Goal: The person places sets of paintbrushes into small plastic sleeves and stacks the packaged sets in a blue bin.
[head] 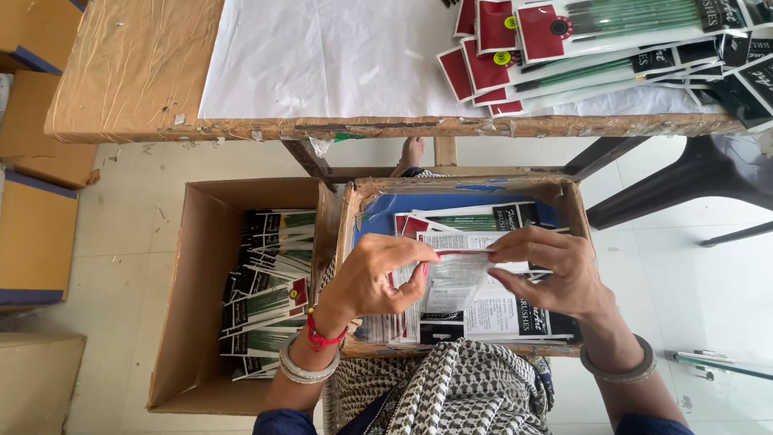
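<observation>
My left hand point(374, 278) and my right hand point(555, 270) together grip a clear plastic sleeve with a printed card point(459, 278), each pinching one side of it. They hold it over a cardboard box point(576, 213) on my lap. That box holds several flat brush packets point(483, 221) with black, white and red printing. A second cardboard box point(193, 266) stands on the floor to the left, stacked with several similar packets point(270, 298). My left wrist wears bangles and a red thread, and my right wrist wears one bangle.
A wooden table point(137, 72) with a white sheet point(322, 56) spans the top; more brush packets point(612, 40) lie at its right end. Tan cartons point(36, 234) stand at the left. A dark chair point(692, 173) stands at the right, and a brush packet point(713, 362) lies on the floor.
</observation>
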